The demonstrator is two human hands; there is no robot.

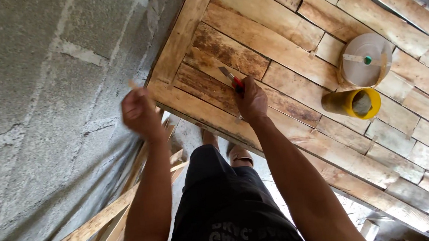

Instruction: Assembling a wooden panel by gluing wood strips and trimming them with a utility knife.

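Observation:
My right hand (252,102) grips a red-handled utility knife (232,78), its blade resting on the stained planks of a rough wooden table (280,44). My left hand (140,112) hovers just off the table's near-left corner, fingers closed around a thin light stick or pencil (133,84) that pokes up above the knuckles. Both forearms reach forward from the bottom of the view, above my dark shorts and sandalled feet.
A yellow cup (353,103) lies on its side on the table, next to a round tan roll of tape-like material (365,60). A grey block wall (34,99) fills the left. Loose wooden slats (100,221) lean below the table's edge.

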